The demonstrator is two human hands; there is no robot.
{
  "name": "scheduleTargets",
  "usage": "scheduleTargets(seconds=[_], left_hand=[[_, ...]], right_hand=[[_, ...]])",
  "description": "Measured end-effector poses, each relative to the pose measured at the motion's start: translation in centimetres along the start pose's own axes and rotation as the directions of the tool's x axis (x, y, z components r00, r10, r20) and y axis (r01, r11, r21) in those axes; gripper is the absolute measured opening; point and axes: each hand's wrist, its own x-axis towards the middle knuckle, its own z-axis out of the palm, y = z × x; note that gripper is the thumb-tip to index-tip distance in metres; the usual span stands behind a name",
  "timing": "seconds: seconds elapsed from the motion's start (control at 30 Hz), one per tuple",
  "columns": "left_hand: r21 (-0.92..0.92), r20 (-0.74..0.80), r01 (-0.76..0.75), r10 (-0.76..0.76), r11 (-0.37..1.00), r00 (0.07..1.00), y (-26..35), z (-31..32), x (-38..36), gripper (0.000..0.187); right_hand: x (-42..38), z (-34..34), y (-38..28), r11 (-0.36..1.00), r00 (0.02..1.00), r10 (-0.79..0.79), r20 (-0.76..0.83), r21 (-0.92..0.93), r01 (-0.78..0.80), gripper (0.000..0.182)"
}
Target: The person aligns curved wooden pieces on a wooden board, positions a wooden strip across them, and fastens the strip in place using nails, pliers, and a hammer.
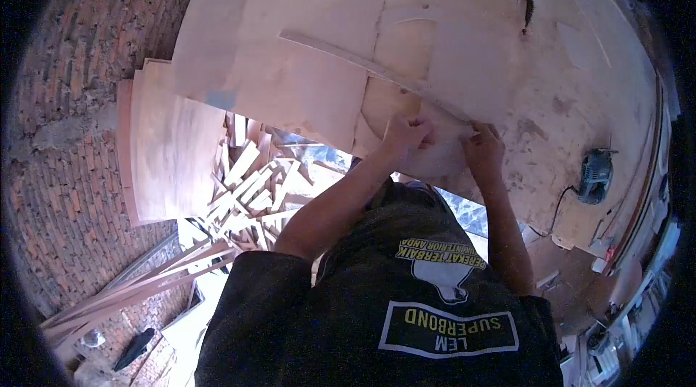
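A long thin wooden strip (330,50) lies slantwise across a large plywood sheet, its near end at my right hand (484,149). The fingers of that hand are closed at the strip's end. Beside it, my left hand (407,135) hovers over or rests on a pale, curved-edged panel piece (438,151) at the sheet's near edge. Its fingers are curled together, and whatever they may hold is too small to make out. A yellowish patch shows on the wood just beyond it.
A corded jigsaw (596,175) stands on the plywood sheet (290,97) at the right. Wood offcuts (250,188) lie piled below its left edge, near leaning panels (174,148) and a brick wall (65,97). Long boards (145,285) lie at lower left.
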Motion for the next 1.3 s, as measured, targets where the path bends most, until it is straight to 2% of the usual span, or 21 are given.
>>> scheduleTargets(seconds=[0.03,0.1,0.13,0.2,0.23,0.3,0.33,0.4,0.47,0.5,0.53,0.6,0.67,0.8,0.87,0.9,1.0,1.1,1.2,1.3], left_hand=[[0.269,0.04,0.024,-0.036,0.963,0.999,1.3,-0.9,-1.3,0.018],[0.336,-0.055,-0.194,0.225,0.922,0.973,0.6,-2.6,-2.3,0.018],[0.378,-0.098,-0.29,0.35,0.879,0.932,0.3,-3.5,-2.6,0.021],[0.492,-0.2,-0.361,0.507,0.792,0.838,-0.2,-6.6,-1.8,0.02],[0.549,-0.237,-0.383,0.578,0.743,0.78,-0.2,-8.6,-1.2,0.023],[0.55,-0.319,-0.407,0.634,0.729,0.704,0.0,-11.1,-0.6,0.024],[0.55,-0.356,-0.419,0.656,0.723,0.665,0.0,-12.5,-0.3,0.024],[0.595,-0.453,-0.367,0.676,0.715,0.581,-0.7,-15.9,1.5,0.021],[0.727,-0.45,-0.273,0.737,0.63,0.504,0.5,-18.6,1.2,0.018],[0.693,-0.466,-0.348,0.76,0.632,0.452,0.1,-20.3,1.8,0.018],[0.653,-0.485,-0.424,0.776,0.628,0.402,-0.3,-21.7,2.4,0.019],[0.754,-0.477,-0.281,0.789,0.594,0.387,1.2,-23.3,2.1,0.021],[0.759,-0.524,-0.23,0.781,0.609,0.339,1.3,-25.2,2.9,0.022],[0.796,-0.492,-0.198,0.803,0.571,0.337,3.8,-25.6,2.6,0.026],[0.827,-0.459,-0.189,0.83,0.53,0.317,4.4,-25.6,3.0,0.028],[0.833,-0.442,-0.171,0.819,0.526,0.365,4.4,-25.8,3.3,0.03],[0.852,-0.338,-0.212,0.811,0.479,0.478,5.1,-23.8,3.7,0.036],[0.904,-0.084,-0.334,0.876,0.268,0.475,4.9,-22.0,5.6,0.044],[0.976,0.129,-0.219,0.838,-0.012,0.529,5.1,-20.4,7.1,0.048],[0.983,0.084,-0.18,0.822,0.023,0.563,5.6,-18.9,7.2,0.042]], right_hand=[[0.2,-0.1,0.2,0.998,1.0,-0.011,-0.011,-0.061,0.01,0.039],[0.7,-0.2,-0.1,0.984,0.999,-0.036,-0.028,-0.177,0.03,0.04],[0.9,-0.2,-0.3,0.991,0.999,0.028,-0.039,-0.13,-0.033,0.04],[1.5,-0.3,-0.7,0.987,0.986,0.155,-0.055,-0.036,-0.157,0.039],[1.8,0.1,-0.9,0.987,0.987,0.157,-0.031,-0.013,-0.158,0.04],[2.1,-0.2,-0.5,0.987,0.987,0.159,0.0,0.029,-0.159,0.04],[2.0,-0.3,-0.2,0.993,0.994,0.113,0.005,-0.023,-0.113,0.038],[2.1,-0.3,0.5,0.992,0.999,0.023,0.023,-0.126,-0.02,0.034],[2.6,-0.4,-0.2,0.993,0.998,-0.056,0.021,-0.102,0.058,0.026],[2.7,-0.4,-0.4,0.991,0.996,-0.09,0.017,-0.094,0.092,0.022],[2.7,-0.4,-0.3,0.995,0.998,-0.061,0.027,-0.08,0.063,0.022],[2.8,-0.4,0.1,0.999,0.999,-0.009,0.044,-0.052,0.011,0.021],[2.8,-0.5,0.2,0.997,0.998,0.049,0.03,-0.053,-0.048,0.02],[2.9,-2.0,2.1,0.986,0.997,0.061,0.039,-0.158,-0.054,0.017],[2.9,-3.2,3.2,0.975,0.983,0.181,0.009,-0.135,-0.178,0.018],[3.0,-3.8,3.8,0.964,0.971,0.238,-0.003,-0.119,-0.237,0.018],[3.2,-5.9,6.5,0.972,0.984,0.178,0.005,-0.155,-0.175,0.018],[3.0,-7.4,10.2,0.968,0.991,0.135,0.022,-0.216,-0.127,0.018],[3.3,-8.9,12.9,0.963,0.987,0.139,0.077,-0.242,-0.116,0.02],[3.4,-10.5,12.9,0.972,0.984,0.152,0.09,-0.196,-0.132,0.017]])
